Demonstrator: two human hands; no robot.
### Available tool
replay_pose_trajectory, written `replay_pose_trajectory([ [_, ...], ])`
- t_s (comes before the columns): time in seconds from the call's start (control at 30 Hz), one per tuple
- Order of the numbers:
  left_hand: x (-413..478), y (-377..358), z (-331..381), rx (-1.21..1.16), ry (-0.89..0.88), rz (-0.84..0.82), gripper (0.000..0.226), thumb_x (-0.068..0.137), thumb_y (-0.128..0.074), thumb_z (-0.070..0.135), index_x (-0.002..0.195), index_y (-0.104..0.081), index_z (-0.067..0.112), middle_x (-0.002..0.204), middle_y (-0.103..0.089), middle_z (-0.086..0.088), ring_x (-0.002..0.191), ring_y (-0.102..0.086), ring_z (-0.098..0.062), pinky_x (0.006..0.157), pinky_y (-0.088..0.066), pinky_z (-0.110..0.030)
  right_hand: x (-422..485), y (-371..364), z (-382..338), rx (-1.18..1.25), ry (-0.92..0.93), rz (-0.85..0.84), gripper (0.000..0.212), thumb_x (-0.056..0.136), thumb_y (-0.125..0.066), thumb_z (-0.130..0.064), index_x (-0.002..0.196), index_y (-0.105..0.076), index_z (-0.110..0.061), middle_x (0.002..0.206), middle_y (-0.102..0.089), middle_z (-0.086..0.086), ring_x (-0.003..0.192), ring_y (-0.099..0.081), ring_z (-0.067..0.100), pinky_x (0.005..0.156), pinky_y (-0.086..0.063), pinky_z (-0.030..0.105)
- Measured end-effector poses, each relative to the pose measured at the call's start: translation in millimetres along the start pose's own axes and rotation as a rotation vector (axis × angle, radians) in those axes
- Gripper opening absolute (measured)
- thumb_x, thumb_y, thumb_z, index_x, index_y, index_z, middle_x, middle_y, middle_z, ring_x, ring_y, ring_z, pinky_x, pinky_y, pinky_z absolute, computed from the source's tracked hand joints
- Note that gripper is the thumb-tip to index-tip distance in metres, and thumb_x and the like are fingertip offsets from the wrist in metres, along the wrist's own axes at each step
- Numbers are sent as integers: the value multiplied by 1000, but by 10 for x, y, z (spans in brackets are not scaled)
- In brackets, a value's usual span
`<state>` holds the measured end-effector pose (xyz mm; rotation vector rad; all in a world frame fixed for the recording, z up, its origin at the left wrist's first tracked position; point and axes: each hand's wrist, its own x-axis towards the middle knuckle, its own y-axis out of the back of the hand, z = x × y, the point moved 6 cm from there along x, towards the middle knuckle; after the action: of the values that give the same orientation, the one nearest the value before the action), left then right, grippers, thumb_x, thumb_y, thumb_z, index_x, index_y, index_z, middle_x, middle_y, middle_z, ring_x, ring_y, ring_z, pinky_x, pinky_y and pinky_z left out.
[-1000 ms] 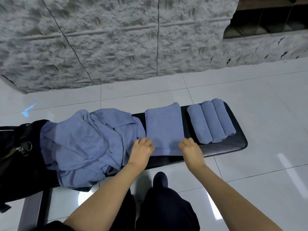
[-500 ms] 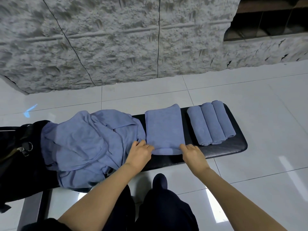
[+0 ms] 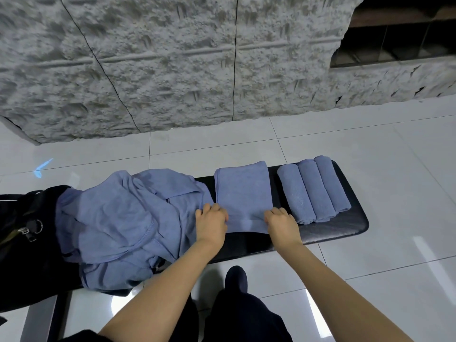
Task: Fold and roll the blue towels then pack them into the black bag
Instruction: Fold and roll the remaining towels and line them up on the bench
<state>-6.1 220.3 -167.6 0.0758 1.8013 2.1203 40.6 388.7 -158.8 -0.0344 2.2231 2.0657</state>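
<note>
Mostly flat towel w/ rolled edge.

Bare forearms, dark navy trousers

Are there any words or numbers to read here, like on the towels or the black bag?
None: no words, numbers or labels show on the folded towel, the rolled towels, the towel pile, the black bag or the bench.
The bag's metal clip is too small to tell.

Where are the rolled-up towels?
In the head view, the three rolled towels lie side by side at the right end of the black bench, just right of the folded towel.
</note>
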Motion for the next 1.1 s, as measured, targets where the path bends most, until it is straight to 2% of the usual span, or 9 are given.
replay_pose_trajectory([
  [0.1, -93, -70, 116, 239, -230, 71, 37, 32, -81, -1, 58, -64, 18, 65, -57, 4, 67, -53, -20, 60, -39, -32, -137, -79, -25, -16, 93, 66, 51, 21, -75, 17, 62, -61, -10, 61, -55, 3, 56, -54, 23, 51, -44, 29],
  [0.27, -215, -191, 113, 350, -389, 45, 29, 54, -81, 30, 74, -68, 13, 76, -60, 0, 76, -49, -21, 68, -32, -34, -310, -201, -4, -51, 241, 146, 33, 61, -81, -16, 90, -68, -8, 89, -63, 5, 80, -60, 24, 75, -49, 33],
  [0.47, -131, -221, 105, 359, -295, -15, 47, 33, -83, 8, 77, -69, 14, 76, -59, -1, 76, -46, -22, 68, -36, -35, -207, -182, 34, -22, 204, 161, 42, 48, -76, 8, 86, -70, -9, 86, -64, 4, 75, -60, 23, 73, -47, 29],
  [0.53, -118, -176, 106, 361, -281, -51, 37, 38, -82, 12, 72, -68, 17, 71, -59, 2, 74, -50, -20, 69, -29, -34, -168, -168, 71, -16, 210, 126, 41, 42, -77, 8, 78, -71, -11, 79, -65, 2, 68, -59, 22, 68, -45, 28],
  [0.63, -156, -124, 86, 308, -292, -107, 11, 79, -61, 19, 89, -65, 18, 88, -61, 2, 94, -47, -20, 82, -27, -34, -134, -165, 108, 0, 199, 13, 40, 36, -83, 3, 70, -71, -15, 67, -64, -2, 57, -58, 19, 56, -48, 27],
  [0.77, -22, -81, 26, 122, -191, -239, 22, 95, -37, 24, 91, -57, 20, 100, -61, -1, 107, -41, -21, 89, -25, -35, -45, -48, 113, 20, 90, -138, 28, 81, -57, -6, 109, -56, -13, 78, -60, 5, 74, -54, 25, 67, -35, 33],
  [0.93, 166, -33, 2, -77, 45, -184, 15, 89, -48, 16, 94, -60, 24, 101, -62, 1, 106, -44, -20, 84, -26, -32, 109, -27, 79, 39, 36, 35, 47, 28, -81, 10, 61, -59, -15, 57, -50, -1, 53, -48, 19, 43, -29, 26],
  [1.0, 125, 21, 65, -30, -14, -50, 19, 82, -60, 9, 96, -64, 22, 100, -60, 5, 100, -47, -19, 84, -30, -31, 67, -100, 67, 2, 54, 27, 52, 23, -80, 14, 63, -62, -14, 65, -57, 1, 59, -54, 22, 46, -38, 30],
  [1.1, 22, -83, 160, 148, -249, 76, 38, 40, -85, 2, 68, -65, 19, 73, -58, 4, 72, -52, -18, 65, -41, -29, -83, -115, 14, -40, 132, 121, 45, 36, -78, 12, 73, -65, -10, 75, -60, 4, 68, -57, 24, 57, -45, 33],
])
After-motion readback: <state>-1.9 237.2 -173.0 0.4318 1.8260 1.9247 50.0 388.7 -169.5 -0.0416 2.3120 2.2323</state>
